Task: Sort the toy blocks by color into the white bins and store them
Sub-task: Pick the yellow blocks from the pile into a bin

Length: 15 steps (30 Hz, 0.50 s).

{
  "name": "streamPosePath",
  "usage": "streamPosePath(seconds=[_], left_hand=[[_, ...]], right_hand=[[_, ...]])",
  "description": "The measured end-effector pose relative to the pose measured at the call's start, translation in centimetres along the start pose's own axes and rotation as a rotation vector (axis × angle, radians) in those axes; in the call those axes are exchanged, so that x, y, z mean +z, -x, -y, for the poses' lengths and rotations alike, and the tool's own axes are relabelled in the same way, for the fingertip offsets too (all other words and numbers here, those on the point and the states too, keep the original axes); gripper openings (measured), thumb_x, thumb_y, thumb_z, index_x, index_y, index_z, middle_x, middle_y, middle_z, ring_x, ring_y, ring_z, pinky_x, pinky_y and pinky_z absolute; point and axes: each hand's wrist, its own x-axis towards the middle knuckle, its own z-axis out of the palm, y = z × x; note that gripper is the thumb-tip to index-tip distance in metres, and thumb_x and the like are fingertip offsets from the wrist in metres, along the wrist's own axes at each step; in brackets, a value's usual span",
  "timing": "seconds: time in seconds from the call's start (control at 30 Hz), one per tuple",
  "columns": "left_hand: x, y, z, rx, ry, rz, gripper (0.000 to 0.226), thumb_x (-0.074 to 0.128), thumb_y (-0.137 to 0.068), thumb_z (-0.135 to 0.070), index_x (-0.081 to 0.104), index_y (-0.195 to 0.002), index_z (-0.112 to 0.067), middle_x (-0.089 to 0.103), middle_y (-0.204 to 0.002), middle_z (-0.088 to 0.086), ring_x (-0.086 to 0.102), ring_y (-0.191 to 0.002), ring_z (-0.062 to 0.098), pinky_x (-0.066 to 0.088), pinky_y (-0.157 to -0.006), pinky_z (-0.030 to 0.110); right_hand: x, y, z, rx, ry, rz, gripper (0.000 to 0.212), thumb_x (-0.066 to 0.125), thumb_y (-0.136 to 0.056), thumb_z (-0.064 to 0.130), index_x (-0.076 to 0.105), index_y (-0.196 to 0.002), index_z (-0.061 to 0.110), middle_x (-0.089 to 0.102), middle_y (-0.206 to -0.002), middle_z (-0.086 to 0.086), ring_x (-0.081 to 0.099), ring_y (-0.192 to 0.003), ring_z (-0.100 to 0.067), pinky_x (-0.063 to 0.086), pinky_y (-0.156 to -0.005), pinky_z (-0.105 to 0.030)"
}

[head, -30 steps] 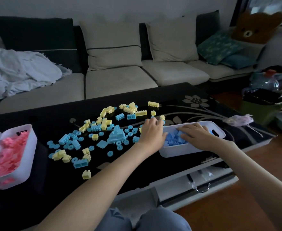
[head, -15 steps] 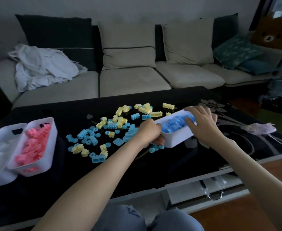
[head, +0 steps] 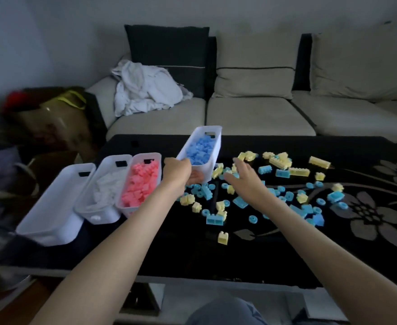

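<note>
1. Just right of the pink-block bin (head: 147, 155), apparently raised off the black coffee table (head: 169, 249): blue-block bin (head: 216, 158), partly filled, long axis pointing away.
2. Gripped at its near short end by the left hand (head: 177, 172), fingers tucked beneath the base.
3. Farther right of the pink-block bin: right hand (head: 244, 179), spread loosely, holding nothing, hovering above the loose blocks.
4. Left of the pink-block bin, touching it: bin of white blocks (head: 116, 157); beyond that, an empty white bin (head: 52, 207).
5. Probably light, stiff, thin plastic, with loose contents free to slide toward the lower end. Safer supported under the base or by the slotted cut-outs at both ends.
6. Scattered right of the pink-block bin: blue blocks (head: 214, 219) and yellow blocks (head: 223, 238). Small, hard, likely skittish on the glossy top; best pinched by the sides or scooped.
</note>
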Motion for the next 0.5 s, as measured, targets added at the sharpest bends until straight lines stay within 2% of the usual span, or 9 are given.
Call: streamPosePath(seconds=[0.03, 0.1, 0.2, 0.33, 0.5], left_hand=[[-1.1, -0.6, 0.3, -0.017, 0.015, -0.020, 0.025, 0.038, -0.095, -0.012, 0.041, -0.118, -0.002, 0.070, -0.092, 0.019, 0.069, -0.064, 0.027, 0.060, -0.067, 0.042], [-2.7, -1.5, 1.1, -0.046, 0.048, -0.062, 0.036, 0.038, -0.094, -0.010, 0.042, -0.130, -0.002, 0.070, -0.098, 0.018, 0.072, -0.064, 0.028, 0.060, -0.057, 0.037], [-4.2, -2.0, 1.9, -0.028, 0.085, -0.102, 0.039, 0.034, -0.096, -0.006, 0.039, -0.135, -0.001, 0.068, -0.098, 0.022, 0.068, -0.048, 0.022, 0.053, -0.042, 0.025], [-5.1, -2.6, 2.5, -0.011, 0.081, -0.108, 0.039, 0.035, -0.099, -0.008, 0.039, -0.136, 0.000, 0.067, -0.081, 0.020, 0.065, -0.052, 0.021, 0.056, -0.045, 0.027], [-5.6, -3.7, 2.7, -0.027, 0.145, -0.137, 0.043, 0.036, -0.098, -0.006, 0.033, -0.140, -0.003, 0.067, -0.080, 0.019, 0.065, -0.047, 0.019, 0.055, -0.043, 0.027]], right_hand=[[1.3, -0.6, 0.5, -0.022, 0.069, 0.055, 0.063, 0.045, -0.096, 0.031, 0.017, -0.149, 0.012, 0.018, -0.155, -0.008, 0.014, -0.143, -0.023, 0.020, -0.113, -0.036], [3.4, -1.4, 1.2, -0.072, 0.211, 0.164, 0.066, 0.047, -0.095, 0.031, 0.015, -0.150, 0.013, 0.016, -0.156, -0.007, 0.012, -0.144, -0.024, 0.018, -0.114, -0.039], [6.6, -2.0, 2.2, -0.163, 0.383, 0.291, 0.070, 0.048, -0.094, 0.037, 0.014, -0.150, 0.015, 0.015, -0.156, -0.003, 0.012, -0.143, -0.023, 0.016, -0.113, -0.042], [9.6, -2.5, 2.9, -0.200, 0.489, 0.345, 0.072, 0.046, -0.092, 0.044, 0.015, -0.148, 0.010, 0.020, -0.153, -0.006, 0.016, -0.142, -0.026, 0.014, -0.113, -0.040], [11.0, -4.5, 2.3, -0.228, 0.605, 0.314, 0.064, 0.043, -0.093, 0.044, 0.025, -0.144, 0.010, 0.025, -0.151, -0.007, 0.015, -0.142, -0.023, 0.011, -0.115, -0.040]])
